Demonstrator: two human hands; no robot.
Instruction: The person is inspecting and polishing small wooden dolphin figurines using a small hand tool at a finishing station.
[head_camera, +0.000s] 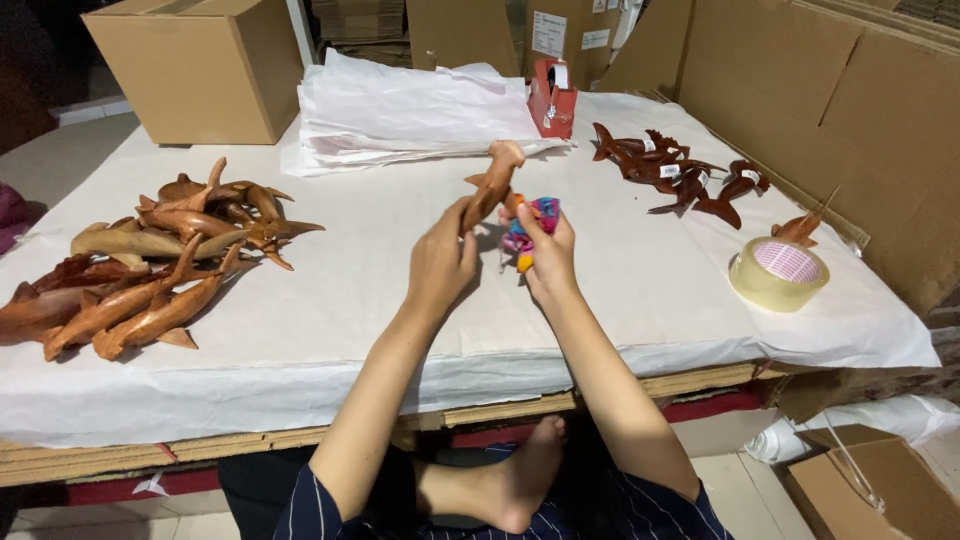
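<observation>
Tape roll (779, 273), cardboard box (200, 65).

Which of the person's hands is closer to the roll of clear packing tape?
The right hand, holding a small pink and blue tool, is nearer the roll of tape. The left hand, gripping a wooden dolphin carving, sits farther away.

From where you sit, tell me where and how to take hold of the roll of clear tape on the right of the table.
Probably best gripped by the ring: the tape roll lies flat on the white paper, its core hole facing up. Come from above with the right hand, thumb inside the hole and fingers on the outer wall. The nearest small dark carving lies just behind, so the near side is freer.
</observation>
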